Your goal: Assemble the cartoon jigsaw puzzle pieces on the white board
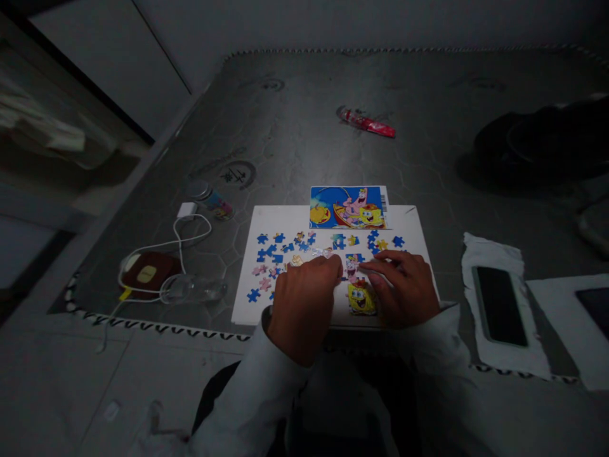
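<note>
On a white board [252, 231] lie several loose jigsaw puzzle pieces [271, 249], mostly blue, some pink and yellow. Joined puzzle pieces [361, 299] form a partial picture of a yellow cartoon sponge, with pink pieces above it. My left hand [307, 298] is closed just left of this part; its fingertips are turned away, so what they hold is hidden. My right hand [404, 285] bends over the right side, thumb and fingers pressed at the pink piece. A reference picture card [349, 207] rests across the board's far edge.
Left of the board are a clear bottle [195, 289], a brown case [151, 274] with a white cable, and a small jar [216, 202]. A phone [500, 304] lies on a white cloth at the right. A red packet [368, 122] is farther back; a dark bag [547, 143] sits right.
</note>
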Tool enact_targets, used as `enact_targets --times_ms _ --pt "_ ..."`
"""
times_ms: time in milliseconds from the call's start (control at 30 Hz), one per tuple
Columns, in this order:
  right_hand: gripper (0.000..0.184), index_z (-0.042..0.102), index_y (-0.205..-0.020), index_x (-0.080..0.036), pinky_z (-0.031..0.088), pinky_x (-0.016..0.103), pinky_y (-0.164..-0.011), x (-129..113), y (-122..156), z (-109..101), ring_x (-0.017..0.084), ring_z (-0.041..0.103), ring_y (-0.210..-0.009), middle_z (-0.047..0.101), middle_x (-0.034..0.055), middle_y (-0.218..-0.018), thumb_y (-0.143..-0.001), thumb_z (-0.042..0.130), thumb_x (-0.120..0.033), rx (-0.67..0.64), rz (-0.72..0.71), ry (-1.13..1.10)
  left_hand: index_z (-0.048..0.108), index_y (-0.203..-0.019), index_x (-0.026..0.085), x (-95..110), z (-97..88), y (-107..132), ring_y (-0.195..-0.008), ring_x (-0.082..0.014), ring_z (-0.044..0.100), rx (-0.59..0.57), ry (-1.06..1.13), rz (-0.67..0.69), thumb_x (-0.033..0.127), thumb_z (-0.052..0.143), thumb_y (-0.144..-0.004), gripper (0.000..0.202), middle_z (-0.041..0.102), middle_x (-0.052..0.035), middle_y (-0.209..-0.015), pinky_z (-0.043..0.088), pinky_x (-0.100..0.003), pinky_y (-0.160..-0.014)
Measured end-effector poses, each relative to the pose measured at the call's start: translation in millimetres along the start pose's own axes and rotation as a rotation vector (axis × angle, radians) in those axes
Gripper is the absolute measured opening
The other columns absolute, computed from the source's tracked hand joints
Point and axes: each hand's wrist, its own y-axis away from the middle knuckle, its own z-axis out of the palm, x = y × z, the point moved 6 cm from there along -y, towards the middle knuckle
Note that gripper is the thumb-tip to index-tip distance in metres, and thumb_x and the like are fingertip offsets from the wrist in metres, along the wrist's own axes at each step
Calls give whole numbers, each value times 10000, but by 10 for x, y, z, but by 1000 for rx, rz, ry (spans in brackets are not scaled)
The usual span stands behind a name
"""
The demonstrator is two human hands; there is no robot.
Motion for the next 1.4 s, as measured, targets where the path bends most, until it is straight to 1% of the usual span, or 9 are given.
enact_targets --times_ms 67,233,367,533,700,867,967,1133,1400 --pt "197 792 -1187 -242 469 365 -820 -7 -6 0 201 637 -941 714 76 -1199 -1059 645 -273 0 10 1 739 -1119 257 30 -16 11 -860 -225 754 20 0 47 210 591 -1073 162 800 -31 -1026 468 -309 -682" --pt "101 775 -1099 -248 460 354 -824 -25 -22 -9 195 662 -951 741 54 -1137 -1033 703 -276 14 -21 -11 754 -1147 285 147 -26 15 -818 -192 759 101 12 179 202 612 -1068 182 808 -21 -1122 475 -287 -645" --pt "31 757 -1015 -257 441 348 -815 -26 -31 -43 187 671 -947 769 29 -1111 -1009 748 -287 41 -58 -9 734 -1146 269 206 -41 36 -842 -177 778 248 53 242 205 625 -1068 149 821 -13 -1087 474 -261 -605" --pt "84 761 -954 -258 405 362 -835 -56 -35 -27 183 660 -897 776 12 -1059 -992 778 -331 36 -43 27 704 -1253 263 151 -47 36 -878 -170 793 372 84 246 173 621 -1066 223 837 -13 -1095 503 -252 -634" --pt "125 759 -936 -242 399 391 -888 -73 -48 -35 209 672 -942 767 34 -1032 -1021 723 -326 67 128 43 735 -1204 258 89 -5 -9 -871 -188 794 328 140 217 224 625 -1072 175 834 -3 -1034 496 -273 -619" --pt "94 776 -978 -246 417 398 -880 -71 -59 -42 223 682 -957 765 42 -1043 -1008 735 -325 71 194 43 756 -1262 273 -15 -75 -30 -860 -189 772 210 66 70 185 606 -1070 259 808 -36 -1211 500 -284 -632" --pt "120 771 -967 -240 421 399 -857 -68 -62 -51 225 683 -942 761 53 -1026 -1028 702 -318 94 196 42 790 -1224 286 -123 -137 -45 -837 -184 749 177 46 -24 237 644 -1063 222 767 -49 -1298 502 -293 -644" --pt "132 773 -969 -245 424 390 -847 -86 -71 -35 219 677 -930 762 52 -1023 -1037 679 -310 69 212 39 805 -1213 292 -145 -120 -99 -931 -217 740 128 68 -48 368 705 -1047 209 737 -54 -1297 527 -310 -707" --pt "134 765 -975 -238 407 377 -794 -58 -52 -5 210 656 -889 751 48 -1013 -1043 679 -316 62 128 44 795 -1156 261 -144 -14 -157 -894 -204 716 102 96 -45 265 659 -1060 166 722 -54 -1244 480 -304 -710"
